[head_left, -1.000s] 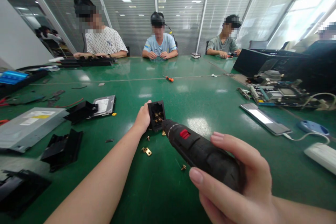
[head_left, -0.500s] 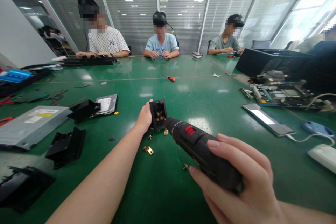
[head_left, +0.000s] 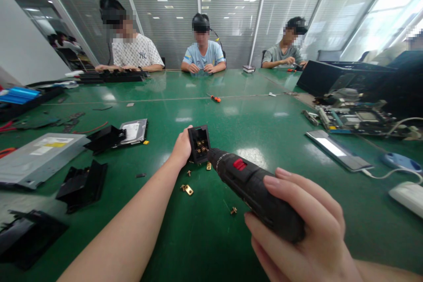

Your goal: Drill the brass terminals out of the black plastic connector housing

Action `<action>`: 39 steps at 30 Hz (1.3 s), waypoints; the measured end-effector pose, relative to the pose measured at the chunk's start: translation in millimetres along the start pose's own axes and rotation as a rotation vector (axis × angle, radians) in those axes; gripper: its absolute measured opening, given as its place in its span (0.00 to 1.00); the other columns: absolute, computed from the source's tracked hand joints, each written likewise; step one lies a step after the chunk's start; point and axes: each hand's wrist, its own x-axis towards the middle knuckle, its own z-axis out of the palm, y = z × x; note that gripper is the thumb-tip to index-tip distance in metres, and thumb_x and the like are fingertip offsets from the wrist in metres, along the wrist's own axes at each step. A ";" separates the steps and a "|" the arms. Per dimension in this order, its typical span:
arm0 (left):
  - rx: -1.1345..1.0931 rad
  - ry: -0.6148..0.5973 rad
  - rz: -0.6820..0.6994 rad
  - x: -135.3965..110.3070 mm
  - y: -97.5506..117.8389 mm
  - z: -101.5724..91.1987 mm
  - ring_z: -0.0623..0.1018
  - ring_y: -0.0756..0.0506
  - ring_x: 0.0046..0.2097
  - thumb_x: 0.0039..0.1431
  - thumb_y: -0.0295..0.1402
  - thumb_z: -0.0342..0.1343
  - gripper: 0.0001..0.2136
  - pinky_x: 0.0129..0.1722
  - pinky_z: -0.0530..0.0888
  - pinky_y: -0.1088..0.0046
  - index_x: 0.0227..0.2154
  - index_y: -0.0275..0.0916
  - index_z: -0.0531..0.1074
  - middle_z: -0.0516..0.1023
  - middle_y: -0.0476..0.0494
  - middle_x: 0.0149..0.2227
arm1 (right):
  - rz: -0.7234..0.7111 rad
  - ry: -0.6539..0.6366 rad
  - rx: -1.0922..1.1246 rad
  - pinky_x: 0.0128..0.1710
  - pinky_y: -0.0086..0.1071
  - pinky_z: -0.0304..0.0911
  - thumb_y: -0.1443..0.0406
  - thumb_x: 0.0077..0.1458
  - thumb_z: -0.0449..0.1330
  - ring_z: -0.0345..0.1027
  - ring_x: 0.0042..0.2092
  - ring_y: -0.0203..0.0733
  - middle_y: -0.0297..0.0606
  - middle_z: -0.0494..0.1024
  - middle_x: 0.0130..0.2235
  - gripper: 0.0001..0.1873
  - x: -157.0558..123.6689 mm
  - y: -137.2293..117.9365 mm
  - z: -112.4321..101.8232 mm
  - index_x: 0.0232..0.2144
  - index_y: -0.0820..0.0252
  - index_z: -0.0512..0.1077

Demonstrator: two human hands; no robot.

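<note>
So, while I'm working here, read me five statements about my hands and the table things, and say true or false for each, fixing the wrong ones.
1. The left hand holds the box; the right hand holds the drill. True.
2. The drill is bright yellow. False: it is black, with a red switch.
3. The screwdriver lies beyond the box. True.
4. The phone has a cable plugged in. True.
5. The box's open side faces away from the drill. False: it faces the drill.
</note>
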 end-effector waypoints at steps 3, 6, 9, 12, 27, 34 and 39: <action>0.014 0.004 -0.013 0.1 0.1 0.2 0.73 0.44 0.32 0.58 0.59 0.52 0.24 0.36 0.70 0.68 0.25 0.41 0.72 0.73 0.50 0.23 | 0.022 0.013 -0.002 0.54 0.46 0.74 0.74 0.53 0.66 0.73 0.57 0.55 0.42 0.76 0.55 0.15 1.2 -0.6 0.5 0.41 0.53 0.79; 0.023 -0.004 -0.019 0.3 -0.5 -0.1 0.73 0.44 0.32 0.58 0.59 0.52 0.24 0.36 0.70 0.68 0.24 0.41 0.71 0.72 0.50 0.23 | 0.011 0.008 -0.017 0.54 0.46 0.75 0.73 0.53 0.66 0.73 0.56 0.56 0.42 0.77 0.54 0.16 1.9 -0.4 0.7 0.43 0.53 0.79; 0.027 -0.011 -0.003 -0.4 0.2 -0.4 0.73 0.44 0.31 0.59 0.57 0.51 0.23 0.36 0.70 0.68 0.24 0.42 0.71 0.73 0.51 0.23 | 0.001 0.001 -0.024 0.55 0.48 0.74 0.73 0.53 0.66 0.72 0.57 0.56 0.42 0.78 0.54 0.17 1.7 -0.9 0.7 0.44 0.52 0.79; 0.038 0.019 0.010 -2.1 2.4 0.3 0.74 0.43 0.33 0.59 0.57 0.51 0.23 0.37 0.70 0.68 0.25 0.41 0.73 0.75 0.50 0.25 | 0.001 -0.012 -0.011 0.59 0.49 0.71 0.74 0.53 0.65 0.70 0.59 0.56 0.42 0.76 0.56 0.16 0.5 -2.1 0.3 0.43 0.53 0.79; -0.004 0.036 -0.011 1.3 -3.0 -0.8 0.73 0.44 0.32 0.58 0.58 0.53 0.23 0.38 0.71 0.67 0.26 0.40 0.71 0.73 0.50 0.24 | 0.024 -0.064 0.083 0.66 0.52 0.64 0.77 0.55 0.58 0.66 0.64 0.55 0.43 0.74 0.60 0.18 -1.2 -2.0 -6.7 0.44 0.55 0.78; 0.014 0.002 -0.006 0.9 -1.2 -1.1 0.72 0.44 0.30 0.58 0.58 0.53 0.23 0.36 0.69 0.68 0.25 0.41 0.70 0.71 0.51 0.23 | 0.040 -0.094 0.081 0.67 0.51 0.62 0.81 0.53 0.59 0.64 0.65 0.53 0.42 0.71 0.62 0.22 -2.0 -4.5 -5.7 0.43 0.54 0.77; 0.014 0.024 0.005 3.4 -6.1 -1.9 0.72 0.44 0.31 0.59 0.58 0.52 0.23 0.37 0.69 0.67 0.26 0.41 0.72 0.73 0.50 0.24 | -0.016 -0.056 0.064 0.65 0.55 0.62 0.78 0.52 0.60 0.65 0.63 0.57 0.41 0.71 0.61 0.18 -0.8 -2.7 -0.4 0.41 0.54 0.77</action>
